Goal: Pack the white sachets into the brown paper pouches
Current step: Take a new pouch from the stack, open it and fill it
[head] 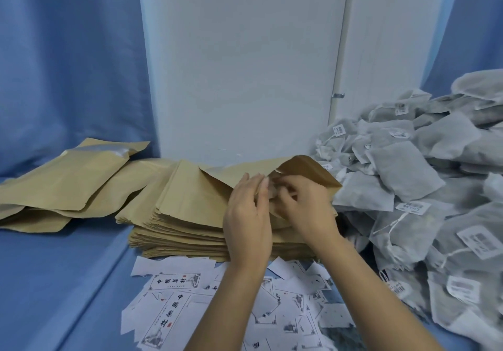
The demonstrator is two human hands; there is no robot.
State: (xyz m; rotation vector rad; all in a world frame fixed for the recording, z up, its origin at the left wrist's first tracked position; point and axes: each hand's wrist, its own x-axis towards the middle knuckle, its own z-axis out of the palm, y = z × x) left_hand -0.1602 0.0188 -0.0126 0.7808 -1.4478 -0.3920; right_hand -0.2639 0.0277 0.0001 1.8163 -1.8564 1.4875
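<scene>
pouch [304, 169]: top of stack [185, 222], mouth lifted at 12
left hand [247, 214]: fingers pinch pouch lip
right hand [309, 206]: fingers pinch lip
sachets [408, 176]: pile at 3, right hand nearer

— Where's the flat stack of brown paper pouches [190, 214]?
— Mid-frame on the blue-clothed worktop [54, 282]. Loose brown pouches [68, 187] lie left of it, the heap of white mesh sachets [435, 201] right, printed white paper labels [174, 296] in front, at lower centre.
</scene>
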